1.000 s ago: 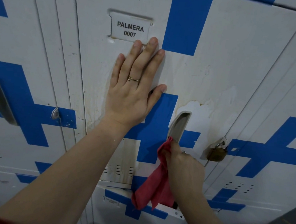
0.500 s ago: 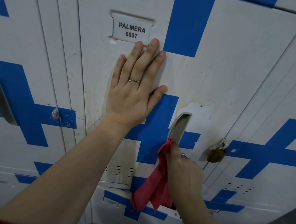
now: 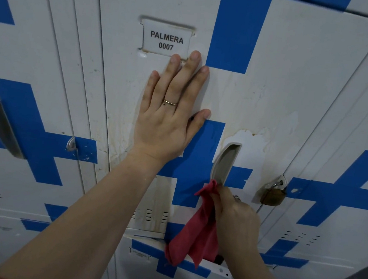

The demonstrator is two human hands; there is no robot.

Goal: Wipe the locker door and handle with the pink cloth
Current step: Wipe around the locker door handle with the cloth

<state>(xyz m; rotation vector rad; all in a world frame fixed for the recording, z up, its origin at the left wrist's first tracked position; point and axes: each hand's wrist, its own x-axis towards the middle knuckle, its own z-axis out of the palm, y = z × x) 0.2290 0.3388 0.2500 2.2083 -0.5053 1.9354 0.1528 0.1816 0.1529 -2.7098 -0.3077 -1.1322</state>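
Locker door (image 3: 274,92), centre frame: stained. Left hand (image 3: 166,124): fingers released, flat on door, unmoved. Right hand (image 3: 235,222): fingers grasping pink cloth (image 3: 198,234), still at lower end of handle (image 3: 226,162); wiping hardly advanced.

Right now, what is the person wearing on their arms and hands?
Both forearms are bare, with no gloves or watch in view. The left hand wears a thin gold-coloured ring on one finger. The right hand shows a silvery ring, only partly visible.
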